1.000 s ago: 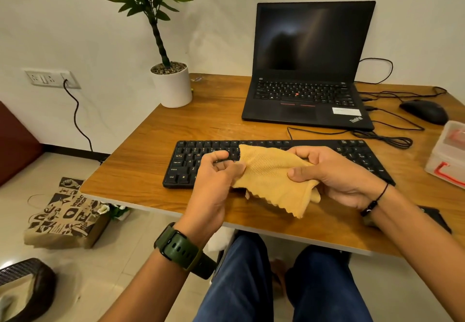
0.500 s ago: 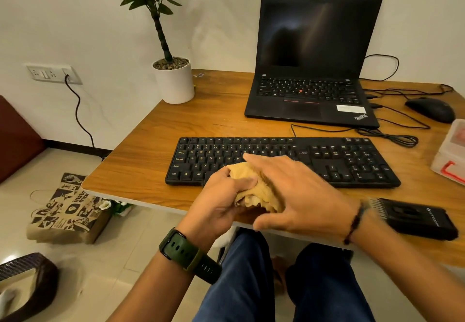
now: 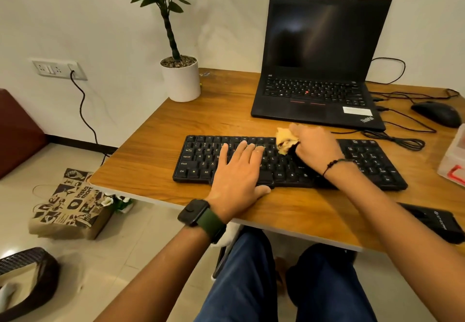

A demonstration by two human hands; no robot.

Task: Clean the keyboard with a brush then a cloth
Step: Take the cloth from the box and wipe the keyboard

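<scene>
1. Position: the external keyboard point(image 3: 289, 163) lies on the wooden desk point(image 3: 156, 145), in front of the laptop point(image 3: 319, 70).
2. Left hand point(image 3: 239, 170): fingers straight and slightly spread, pressing the keys. Risk: if this pressure lifts, the keyboard may slide.
3. Right hand point(image 3: 314, 145): fingers curled round the bunched yellow cloth point(image 3: 284, 140) on the upper key rows. Risk: a folded edge may snag a keycap.

One camera only, worn on the head, and it looked forward and steeply down over the near edge of the wooden desk point(image 3: 161, 145). Close in: both forearms ran up from the bottom of the frame, knees showed beneath. The keyboard point(image 3: 372, 160) sat mid-frame, the laptop point(image 3: 324, 52) beyond it against the wall. The wide lens bent the edges and took in the floor on the left.
</scene>
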